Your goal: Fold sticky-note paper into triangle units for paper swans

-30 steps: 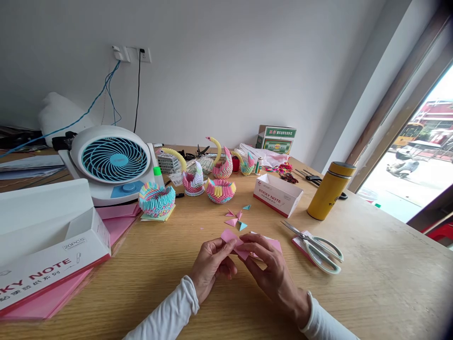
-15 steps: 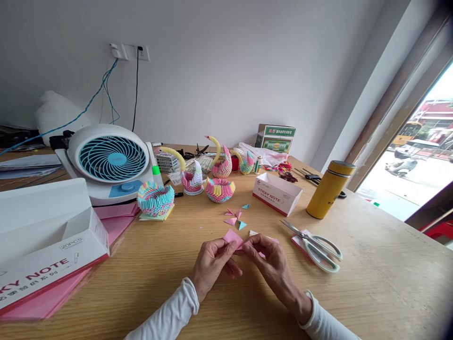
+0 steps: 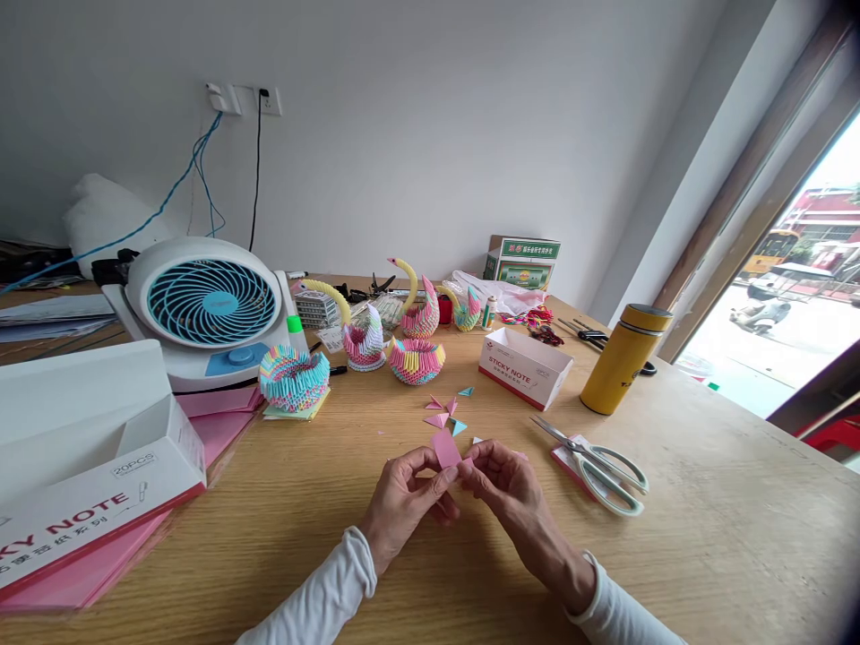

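From here I see the left hand (image 3: 401,503) pinching a small pink paper (image 3: 444,447) between thumb and fingers, while the right hand (image 3: 516,493) has its fingertips closed on the paper's near right end, all just above the table (image 3: 322,488). Just beyond lie little folded triangles (image 3: 437,420), pink and blue, with scissors (image 3: 608,477) off to the right. Farther back, paper swans (image 3: 422,315) stand near a white box (image 3: 520,376).

Left hand (image 3: 407,493) and right hand (image 3: 511,488) hid the lower part of the pink paper (image 3: 444,446). Large white box (image 3: 87,515) ran off the left edge; yellow bottle's (image 3: 618,363) lettering was too small to read.
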Available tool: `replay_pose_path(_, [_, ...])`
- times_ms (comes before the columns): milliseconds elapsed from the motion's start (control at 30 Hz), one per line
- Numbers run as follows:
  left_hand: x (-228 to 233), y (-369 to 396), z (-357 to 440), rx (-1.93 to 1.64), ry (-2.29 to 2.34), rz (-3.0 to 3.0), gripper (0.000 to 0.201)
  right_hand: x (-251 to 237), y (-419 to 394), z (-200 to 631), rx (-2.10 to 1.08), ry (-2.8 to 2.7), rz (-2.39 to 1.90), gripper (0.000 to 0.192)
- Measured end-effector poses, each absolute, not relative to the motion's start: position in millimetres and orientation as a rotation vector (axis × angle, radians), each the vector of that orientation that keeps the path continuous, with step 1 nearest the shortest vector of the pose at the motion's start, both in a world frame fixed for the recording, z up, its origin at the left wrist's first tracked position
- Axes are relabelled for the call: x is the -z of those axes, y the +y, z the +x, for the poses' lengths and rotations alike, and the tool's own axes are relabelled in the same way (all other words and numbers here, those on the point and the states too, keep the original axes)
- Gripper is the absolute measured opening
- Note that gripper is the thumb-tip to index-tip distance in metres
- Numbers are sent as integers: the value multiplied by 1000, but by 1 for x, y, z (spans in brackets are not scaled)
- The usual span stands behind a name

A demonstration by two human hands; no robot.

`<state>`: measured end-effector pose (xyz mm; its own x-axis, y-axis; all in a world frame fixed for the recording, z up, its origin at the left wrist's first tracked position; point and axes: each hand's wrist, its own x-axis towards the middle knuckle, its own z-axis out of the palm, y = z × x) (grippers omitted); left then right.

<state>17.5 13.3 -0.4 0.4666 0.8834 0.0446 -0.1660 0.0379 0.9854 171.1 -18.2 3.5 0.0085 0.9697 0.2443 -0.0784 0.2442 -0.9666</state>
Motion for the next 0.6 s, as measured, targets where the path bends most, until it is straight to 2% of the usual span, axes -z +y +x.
replay_pose_path(433, [-7,12,17,-951,677,1113,27,-2,-20,166,-1124,-1245,-965,34])
replay_pose_path(600, [-3,14,16,-915,688,1183,30,-10,-24,168,-1086,-1278,-1005,33])
